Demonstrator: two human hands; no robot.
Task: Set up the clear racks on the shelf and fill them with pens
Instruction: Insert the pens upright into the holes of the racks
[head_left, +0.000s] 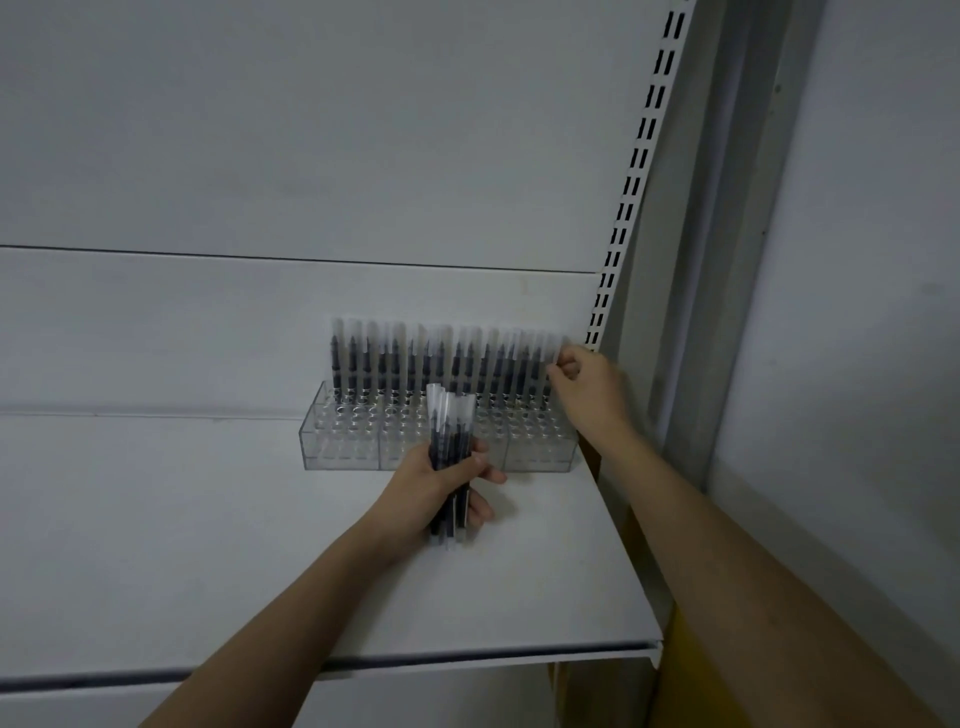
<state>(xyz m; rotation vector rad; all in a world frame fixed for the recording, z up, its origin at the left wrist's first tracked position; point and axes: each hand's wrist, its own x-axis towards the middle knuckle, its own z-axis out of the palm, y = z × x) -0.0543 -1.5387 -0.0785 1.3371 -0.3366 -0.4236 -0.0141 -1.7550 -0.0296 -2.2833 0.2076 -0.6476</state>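
Note:
Three clear racks (343, 447) stand side by side at the back right of the white shelf (208, 545). Their rear holes hold a row of upright black pens with clear caps (441, 358); the front holes are bare. My left hand (441, 488) is in front of the racks, shut on a bundle of pens (449, 431) held upright. My right hand (587, 384) is at the right end of the row, fingers pinched on the cap of the last pen (558, 353), which stands over the right rack.
A white back panel rises behind the racks. A slotted upright (636, 171) runs along the right side, next to a grey wall. The shelf's front edge (467, 660) is near my forearms. Something yellow-brown (691, 670) shows below the shelf's right end.

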